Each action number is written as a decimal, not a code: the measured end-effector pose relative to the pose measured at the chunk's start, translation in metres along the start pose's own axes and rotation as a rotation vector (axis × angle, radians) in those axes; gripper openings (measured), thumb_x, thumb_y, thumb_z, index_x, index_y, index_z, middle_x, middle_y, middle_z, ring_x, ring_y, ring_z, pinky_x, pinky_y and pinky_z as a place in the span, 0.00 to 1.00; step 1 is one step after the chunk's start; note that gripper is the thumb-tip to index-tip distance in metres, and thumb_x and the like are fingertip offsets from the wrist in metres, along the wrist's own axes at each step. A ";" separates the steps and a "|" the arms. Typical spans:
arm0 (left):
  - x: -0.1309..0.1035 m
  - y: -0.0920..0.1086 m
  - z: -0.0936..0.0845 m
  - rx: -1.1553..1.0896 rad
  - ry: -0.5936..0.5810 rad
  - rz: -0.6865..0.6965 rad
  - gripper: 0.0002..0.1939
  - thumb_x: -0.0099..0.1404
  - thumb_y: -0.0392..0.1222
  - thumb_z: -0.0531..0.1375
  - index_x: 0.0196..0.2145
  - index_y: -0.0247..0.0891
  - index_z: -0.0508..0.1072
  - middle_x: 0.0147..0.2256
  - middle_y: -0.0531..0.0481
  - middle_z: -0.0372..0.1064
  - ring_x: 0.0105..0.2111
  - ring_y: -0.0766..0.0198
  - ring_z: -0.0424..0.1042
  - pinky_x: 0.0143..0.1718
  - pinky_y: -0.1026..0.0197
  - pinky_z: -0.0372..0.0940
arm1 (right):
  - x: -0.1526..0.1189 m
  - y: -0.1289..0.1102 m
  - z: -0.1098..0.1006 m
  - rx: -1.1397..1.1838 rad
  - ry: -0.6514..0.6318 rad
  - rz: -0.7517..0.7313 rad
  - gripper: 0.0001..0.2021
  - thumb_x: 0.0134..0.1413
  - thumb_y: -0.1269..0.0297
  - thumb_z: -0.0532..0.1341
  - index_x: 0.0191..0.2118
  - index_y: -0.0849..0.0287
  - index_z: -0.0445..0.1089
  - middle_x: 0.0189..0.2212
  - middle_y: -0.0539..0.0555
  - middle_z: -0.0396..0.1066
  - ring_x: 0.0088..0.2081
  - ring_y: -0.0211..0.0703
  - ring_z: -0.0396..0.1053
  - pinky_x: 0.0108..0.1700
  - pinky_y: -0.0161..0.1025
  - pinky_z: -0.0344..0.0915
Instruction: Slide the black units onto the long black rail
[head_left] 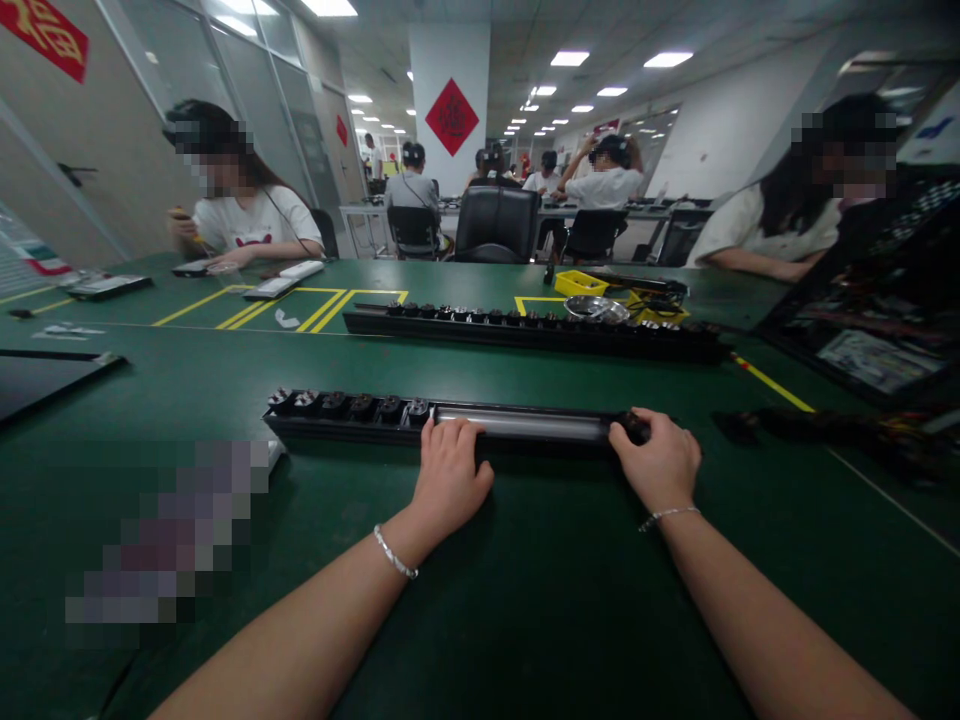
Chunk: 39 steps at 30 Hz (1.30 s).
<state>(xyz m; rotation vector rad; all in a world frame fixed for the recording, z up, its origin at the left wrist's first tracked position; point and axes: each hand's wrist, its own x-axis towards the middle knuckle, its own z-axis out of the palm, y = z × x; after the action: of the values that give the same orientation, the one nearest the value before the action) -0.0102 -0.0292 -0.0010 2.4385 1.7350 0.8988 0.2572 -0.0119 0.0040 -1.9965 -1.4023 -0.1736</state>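
A long black socket strip housing lies across the table in front of me. Several round black sockets with metal prongs or contacts sit in its left part, and a bare silvery channel shows along the right part. My left hand rests with its fingers over the near edge, beside the last of those sockets; its thumb stands apart. Near the right end, my right hand is closed round a small black socket, with thumb and index finger against it. The fingers partly hide this piece.
Behind lies a second long black strip with a row of sockets. Farther back are a metal dish and a yellow tray. A black open case stands at right, with dark cables nearby. Co-workers sit across the table.
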 end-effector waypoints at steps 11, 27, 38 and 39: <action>0.000 0.000 -0.002 0.007 0.003 0.000 0.20 0.56 0.37 0.56 0.48 0.39 0.64 0.47 0.44 0.65 0.51 0.53 0.62 0.61 0.39 0.44 | 0.002 0.000 -0.004 -0.025 -0.016 -0.015 0.21 0.48 0.53 0.55 0.43 0.63 0.68 0.40 0.61 0.71 0.44 0.53 0.66 0.52 0.52 0.55; 0.000 0.000 -0.004 0.018 -0.015 0.002 0.20 0.57 0.37 0.56 0.48 0.38 0.64 0.47 0.43 0.65 0.52 0.53 0.62 0.61 0.39 0.44 | 0.002 0.001 -0.006 -0.013 0.002 -0.005 0.19 0.48 0.55 0.55 0.41 0.62 0.68 0.38 0.60 0.71 0.42 0.52 0.66 0.50 0.50 0.57; 0.000 -0.003 -0.001 0.024 -0.005 0.007 0.20 0.57 0.37 0.56 0.48 0.39 0.64 0.47 0.43 0.65 0.52 0.52 0.62 0.61 0.38 0.44 | 0.004 0.005 -0.007 -0.018 0.026 0.013 0.19 0.47 0.54 0.55 0.41 0.63 0.69 0.38 0.61 0.71 0.42 0.53 0.66 0.49 0.50 0.58; 0.000 -0.003 -0.001 0.022 -0.006 0.007 0.20 0.57 0.37 0.56 0.48 0.39 0.64 0.47 0.43 0.65 0.52 0.52 0.62 0.61 0.38 0.44 | 0.004 0.005 -0.007 -0.017 0.024 0.015 0.19 0.47 0.55 0.55 0.41 0.63 0.69 0.38 0.61 0.71 0.42 0.53 0.66 0.49 0.50 0.58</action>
<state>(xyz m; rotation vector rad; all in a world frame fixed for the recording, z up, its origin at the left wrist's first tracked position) -0.0130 -0.0282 -0.0006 2.4602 1.7452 0.8768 0.2655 -0.0139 0.0092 -2.0121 -1.3751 -0.2024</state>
